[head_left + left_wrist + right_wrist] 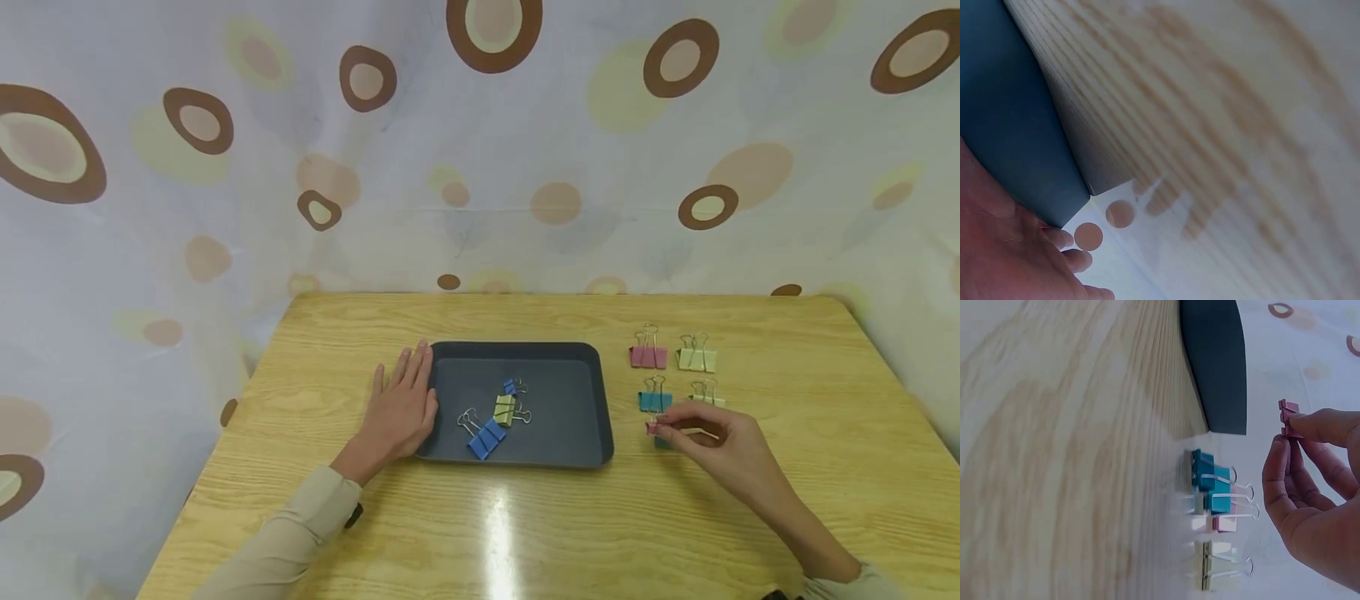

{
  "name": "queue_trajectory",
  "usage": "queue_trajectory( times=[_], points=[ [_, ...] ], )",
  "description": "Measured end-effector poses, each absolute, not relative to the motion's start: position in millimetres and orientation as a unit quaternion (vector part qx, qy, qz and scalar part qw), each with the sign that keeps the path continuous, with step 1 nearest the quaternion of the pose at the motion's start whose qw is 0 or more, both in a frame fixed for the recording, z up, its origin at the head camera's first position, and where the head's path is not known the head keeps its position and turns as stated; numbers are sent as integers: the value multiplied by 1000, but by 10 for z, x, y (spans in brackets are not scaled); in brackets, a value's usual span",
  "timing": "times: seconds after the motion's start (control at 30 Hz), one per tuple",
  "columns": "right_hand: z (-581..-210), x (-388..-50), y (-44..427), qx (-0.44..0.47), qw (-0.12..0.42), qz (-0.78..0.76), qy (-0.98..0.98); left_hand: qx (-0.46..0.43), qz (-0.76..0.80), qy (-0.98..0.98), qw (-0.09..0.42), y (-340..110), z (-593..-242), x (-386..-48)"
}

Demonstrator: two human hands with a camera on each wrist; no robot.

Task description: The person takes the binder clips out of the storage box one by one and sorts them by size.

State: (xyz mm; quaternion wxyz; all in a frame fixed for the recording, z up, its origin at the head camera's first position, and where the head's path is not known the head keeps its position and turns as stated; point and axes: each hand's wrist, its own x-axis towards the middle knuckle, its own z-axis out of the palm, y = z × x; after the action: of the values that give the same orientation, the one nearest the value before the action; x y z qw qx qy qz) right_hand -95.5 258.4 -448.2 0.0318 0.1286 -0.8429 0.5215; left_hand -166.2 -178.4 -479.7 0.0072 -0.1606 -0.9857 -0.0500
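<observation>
My right hand (731,450) pinches a small pink binder clip (652,426) between thumb and fingertips, over the table right of the tray; the right wrist view shows this pink clip (1289,414) raised off the wood. Behind the fingers, a dark teal clip (663,443) is partly covered. My left hand (397,414) rests with straight fingers along the left rim of a dark grey tray (558,433). Inside the tray lie a small blue clip (511,387), a yellow clip (505,410) and a larger blue clip (487,439).
Right of the tray stand a larger pink clip (648,357), a pale yellow clip (697,360), a teal clip (656,402) and another yellow clip (708,400), partly hidden by the right hand. A patterned cloth (495,242) hangs behind the wooden table (420,533).
</observation>
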Motion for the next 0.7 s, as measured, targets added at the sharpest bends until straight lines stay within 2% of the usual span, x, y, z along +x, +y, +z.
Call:
queue_trajectory(
  times=[0.3,0.7],
  points=[
    [-4580,-893,2888,114,50,501,-856,-164,-50,-985,-4,-1775,-4786,-1676],
    [-4670,-933,3189,94,46,480,-871,-164,-51,-985,-3,-1776,-4777,-1661]
  ],
)
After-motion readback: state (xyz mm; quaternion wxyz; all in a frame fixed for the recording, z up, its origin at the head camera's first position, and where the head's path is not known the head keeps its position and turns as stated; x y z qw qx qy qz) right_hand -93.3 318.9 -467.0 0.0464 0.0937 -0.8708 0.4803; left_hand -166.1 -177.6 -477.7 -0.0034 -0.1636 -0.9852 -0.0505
